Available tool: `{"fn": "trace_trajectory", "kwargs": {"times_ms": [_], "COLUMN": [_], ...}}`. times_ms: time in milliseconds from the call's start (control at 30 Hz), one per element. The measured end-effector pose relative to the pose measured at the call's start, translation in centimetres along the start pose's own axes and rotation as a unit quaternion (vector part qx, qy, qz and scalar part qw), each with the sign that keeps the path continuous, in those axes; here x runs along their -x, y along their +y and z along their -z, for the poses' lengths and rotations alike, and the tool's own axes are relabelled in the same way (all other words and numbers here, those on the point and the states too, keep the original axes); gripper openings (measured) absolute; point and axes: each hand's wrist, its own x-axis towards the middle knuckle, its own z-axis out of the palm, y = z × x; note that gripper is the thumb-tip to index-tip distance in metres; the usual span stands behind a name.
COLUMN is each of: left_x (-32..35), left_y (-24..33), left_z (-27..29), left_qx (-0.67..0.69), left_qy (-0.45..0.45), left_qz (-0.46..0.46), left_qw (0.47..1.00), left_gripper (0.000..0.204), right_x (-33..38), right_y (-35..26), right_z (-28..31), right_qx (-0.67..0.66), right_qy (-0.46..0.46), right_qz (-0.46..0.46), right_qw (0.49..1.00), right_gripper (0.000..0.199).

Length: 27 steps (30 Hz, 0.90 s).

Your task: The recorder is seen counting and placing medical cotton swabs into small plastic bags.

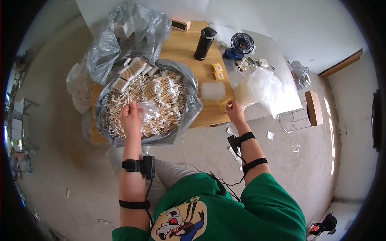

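My left hand (pixel 130 117) is over a big heap of wooden cotton swabs (pixel 161 96) in an open grey plastic bag (pixel 192 108). Its fingers pinch a small clear plastic bag (pixel 149 108) lying on the swabs. My right hand (pixel 234 111) is at the front right edge of the wooden table (pixel 189 48), its fingertips on a small yellow packet (pixel 223 105). Both forearms wear black straps with small devices.
A stack of small clear bags (pixel 212 90) lies beside the yellow packet. Two more yellow packets (pixel 217 72), a black bottle (pixel 204 43), a small blue fan (pixel 241 44) and a crumpled clear bag (pixel 263 90) sit further right. Bundled swabs (pixel 132 68) lie at the back.
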Motion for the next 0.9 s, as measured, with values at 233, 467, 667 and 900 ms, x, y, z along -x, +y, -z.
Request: {"fn": "trace_trajectory", "kwargs": {"times_ms": [233,467,667,900], "left_x": [2.6,5.0,1.4,-3.1], "left_y": [1.8,0.9,-1.4,-1.3], "left_z": [-4.3,-8.3,-7.1,-7.5], "left_qx": [0.064,0.044,-0.203,-0.515], "left_qy": [-0.093,-0.161,-0.123,-0.153], "left_qz": [0.014,0.059,-0.244,-0.381], "left_qw": [0.993,0.984,0.94,0.753], "left_gripper": [0.03,0.029,0.019,0.047], "right_x": [1.5,7.1,1.8,-6.1], "right_y": [-4.1,-15.8,-11.3,-6.3], "right_z": [0.9,0.7,1.0,1.0], "right_qx": [0.131,-0.622,-0.468,-0.229], "right_qy": [0.071,-0.214,-0.055,0.022], "right_qz": [0.019,0.004,-0.014,-0.019], "right_qw": [0.989,0.753,0.882,0.973], "right_gripper": [0.035,0.036,0.036,0.038]}}
